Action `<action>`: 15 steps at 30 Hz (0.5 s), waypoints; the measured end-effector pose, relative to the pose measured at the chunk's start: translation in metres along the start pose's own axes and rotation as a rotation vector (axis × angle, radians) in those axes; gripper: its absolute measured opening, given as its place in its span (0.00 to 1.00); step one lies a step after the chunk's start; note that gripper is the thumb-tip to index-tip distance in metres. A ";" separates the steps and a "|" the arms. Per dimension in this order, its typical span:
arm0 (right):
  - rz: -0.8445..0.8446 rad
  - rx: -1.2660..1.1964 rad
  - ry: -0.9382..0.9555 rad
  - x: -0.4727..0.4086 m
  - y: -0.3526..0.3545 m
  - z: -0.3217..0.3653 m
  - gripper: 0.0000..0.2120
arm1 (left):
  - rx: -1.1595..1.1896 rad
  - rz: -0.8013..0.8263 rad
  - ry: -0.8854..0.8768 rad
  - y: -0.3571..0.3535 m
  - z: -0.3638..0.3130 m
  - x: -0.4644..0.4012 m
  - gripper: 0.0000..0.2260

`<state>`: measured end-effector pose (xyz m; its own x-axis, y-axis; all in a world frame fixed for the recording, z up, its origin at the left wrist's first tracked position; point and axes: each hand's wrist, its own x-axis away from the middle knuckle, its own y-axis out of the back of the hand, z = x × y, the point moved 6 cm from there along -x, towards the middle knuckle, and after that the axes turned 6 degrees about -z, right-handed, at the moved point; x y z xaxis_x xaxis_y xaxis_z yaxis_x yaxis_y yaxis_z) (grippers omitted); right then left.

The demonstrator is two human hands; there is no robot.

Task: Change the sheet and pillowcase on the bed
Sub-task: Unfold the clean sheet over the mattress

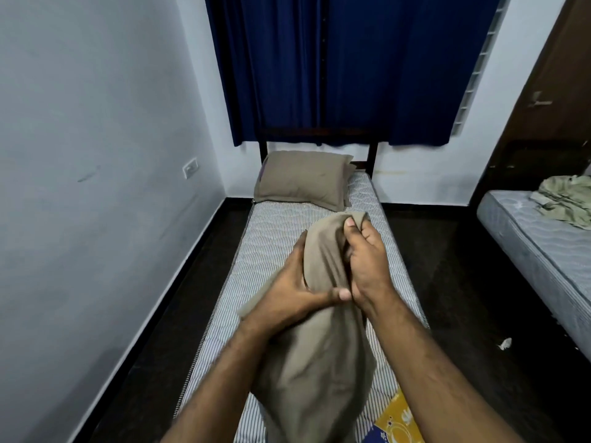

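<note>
I hold a bundled taupe sheet [319, 362] up over the bare striped mattress [278, 238] of the narrow bed. My left hand [287, 292] grips its left side, thumb pressed across the front folds. My right hand [364, 257] clutches the top of the bundle, fingers curled into the cloth. A pillow in a taupe pillowcase [303, 180] lies at the head of the bed against the dark headboard. A yellow and blue patterned cloth [396, 423] lies on the mattress near me, partly hidden by my right forearm.
A second bed with a bare grey mattress [540, 251] stands at the right, with crumpled greenish cloth [566, 199] on it. Dark floor runs between the beds. A white wall closes the left side. Blue curtains [335, 68] hang behind the headboard. A brown door [550, 91] is at the right.
</note>
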<state>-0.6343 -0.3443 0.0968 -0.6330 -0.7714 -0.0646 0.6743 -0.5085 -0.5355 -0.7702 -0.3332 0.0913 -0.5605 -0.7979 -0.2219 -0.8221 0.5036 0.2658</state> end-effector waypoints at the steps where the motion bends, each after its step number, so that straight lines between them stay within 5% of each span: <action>1: -0.002 -0.045 -0.017 0.002 0.000 0.000 0.09 | -0.078 -0.029 -0.017 0.004 0.003 -0.003 0.40; 4: 0.044 -0.107 -0.063 0.010 -0.001 -0.006 0.10 | -0.387 -0.280 -0.031 0.025 0.008 -0.006 0.18; 6: 0.093 -0.093 -0.083 0.015 -0.002 -0.009 0.08 | -0.393 -0.397 -0.016 0.031 0.011 -0.005 0.12; 10: 0.208 0.181 -0.013 0.019 0.006 -0.017 0.19 | -0.107 -0.546 0.087 0.037 0.012 -0.006 0.09; 13: 0.344 0.589 0.067 0.026 0.015 -0.027 0.12 | 0.216 -0.586 0.133 0.035 0.004 -0.008 0.08; 15: 0.384 0.688 0.010 0.029 0.024 -0.033 0.25 | 0.357 -0.594 0.183 0.033 -0.001 -0.008 0.08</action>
<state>-0.6491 -0.3659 0.0539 -0.3095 -0.9391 -0.1490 0.9282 -0.3325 0.1672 -0.7927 -0.3102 0.1025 -0.0083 -0.9979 -0.0643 -0.9833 0.0198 -0.1811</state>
